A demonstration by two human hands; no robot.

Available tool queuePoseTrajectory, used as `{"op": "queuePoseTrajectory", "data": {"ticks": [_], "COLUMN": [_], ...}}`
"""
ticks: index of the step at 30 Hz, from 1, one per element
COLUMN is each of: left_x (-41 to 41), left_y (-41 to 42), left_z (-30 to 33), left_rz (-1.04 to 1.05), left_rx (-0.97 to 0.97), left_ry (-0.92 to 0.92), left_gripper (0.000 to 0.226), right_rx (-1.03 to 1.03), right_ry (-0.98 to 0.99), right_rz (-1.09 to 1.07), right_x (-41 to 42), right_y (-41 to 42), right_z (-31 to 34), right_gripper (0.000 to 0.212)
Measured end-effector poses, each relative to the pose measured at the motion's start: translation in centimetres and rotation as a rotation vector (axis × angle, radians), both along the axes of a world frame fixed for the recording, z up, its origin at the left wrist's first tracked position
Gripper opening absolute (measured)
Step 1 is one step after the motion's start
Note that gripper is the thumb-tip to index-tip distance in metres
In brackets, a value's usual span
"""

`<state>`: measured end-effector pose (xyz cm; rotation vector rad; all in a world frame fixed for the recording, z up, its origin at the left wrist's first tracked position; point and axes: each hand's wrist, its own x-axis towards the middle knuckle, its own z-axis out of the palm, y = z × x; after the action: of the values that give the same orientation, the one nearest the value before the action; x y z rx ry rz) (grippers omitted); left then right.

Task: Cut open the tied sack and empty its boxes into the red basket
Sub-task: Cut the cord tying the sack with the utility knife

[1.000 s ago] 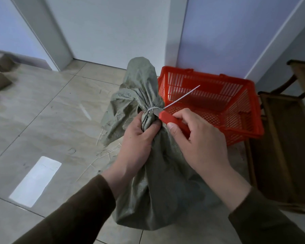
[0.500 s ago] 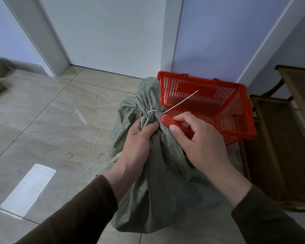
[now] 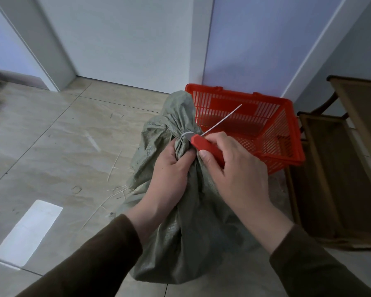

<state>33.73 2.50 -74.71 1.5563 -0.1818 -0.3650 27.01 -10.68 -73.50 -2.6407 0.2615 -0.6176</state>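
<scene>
grey-green sack [image 3: 180,232] upright, neck tied (white zip tie [image 3: 185,133]) | red basket [image 3: 287,133] behind

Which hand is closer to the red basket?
The right hand, holding the red-handled knife, lies just in front of the red basket; the left hand grips the sack neck farther left.

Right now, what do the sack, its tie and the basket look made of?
Grey-green sack: looks like woven plastic fabric, matte; a fine weave grain shows and it creases stiffly.
White tie around the sack's neck: probably a smooth plastic zip tie, with a thin straight tail sticking out.
Red basket: moulded plastic, slightly glossy, with slotted and gridded walls.
</scene>
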Motion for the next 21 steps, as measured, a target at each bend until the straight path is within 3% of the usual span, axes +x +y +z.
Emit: {"op": "queuePoseTrajectory", "data": {"ticks": [7,13,21], "left_x": [0.1,0.9,1.9], "left_y": [0.1,0.0,0.4], "left_z": [-0.4,0.0,-0.3], "left_rz": [-0.046,-0.121,-0.163], "left_rx": [0.158,0.227,0.296], "left_ry": [-0.189,-0.212,-0.185], "left_gripper": [0.02,0.032,0.026], "right_rx": [-0.101,-0.113,-0.054], "right_ry": [-0.036,-0.011,0.025], "right_rz": [0.009,-0.023,-0.024], "right_x": [0.1,0.1,0.0], "right_y": [-1.7,-4.4,-5.2], "right_z": [0.2,-0.4,-2.0], "right_gripper": [0.023,0.026,0.033]}}
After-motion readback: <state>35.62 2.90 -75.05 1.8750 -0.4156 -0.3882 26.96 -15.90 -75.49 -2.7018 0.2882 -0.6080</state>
